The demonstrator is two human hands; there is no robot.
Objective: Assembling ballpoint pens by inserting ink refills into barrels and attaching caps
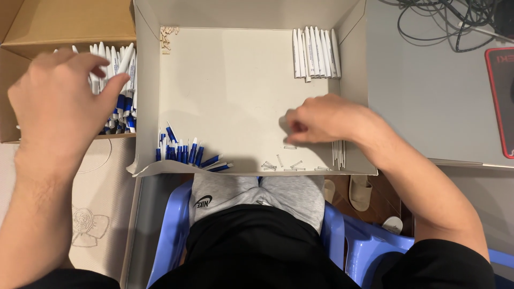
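Left hand (56, 101) reaching into cardboard box (64, 24) at far left, thumb and fingers pinching one pen (126, 60) from upright pen stack; pen axis running far-near. Right hand (321, 120) resting in white tray (235, 96), fingers curled over springs (278, 165) near front edge; grip on any spring: cannot tell. Blue tips (184, 154) near left, white barrels (316, 53) far right, refills (339, 154) just right of hand.

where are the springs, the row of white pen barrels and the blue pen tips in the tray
springs (278, 165), head view, middle of the loose pile
white pen barrels (316, 52), head view, middle of the row
blue pen tips (182, 153), head view, middle of the cluster
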